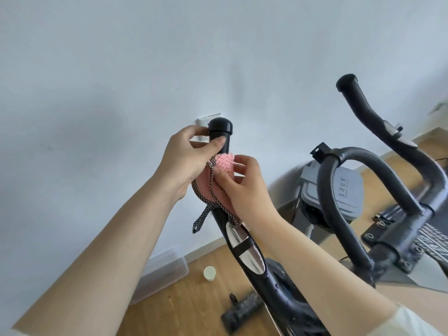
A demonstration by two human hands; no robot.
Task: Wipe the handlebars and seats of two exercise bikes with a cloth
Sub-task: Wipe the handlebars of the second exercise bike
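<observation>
A black handlebar grip (220, 132) of the exercise bike rises toward me, ending in a round cap. A pink cloth (224, 166) with a checked black-and-white trim is wrapped around the bar just below the cap. My left hand (186, 158) curls around the bar near the cap and over the cloth's left side. My right hand (244, 183) pinches the cloth from the right. The other handlebar arm (363, 110) and the curved centre loop (339, 190) stand at the right. No seat is in view.
A white wall with a socket plate (203, 122) lies behind the grip. On the wooden floor below are a clear plastic box (164, 272), a paper cup (209, 273) and the bike's black foot bar (242, 311). A grey bike housing (349, 190) stands at the right.
</observation>
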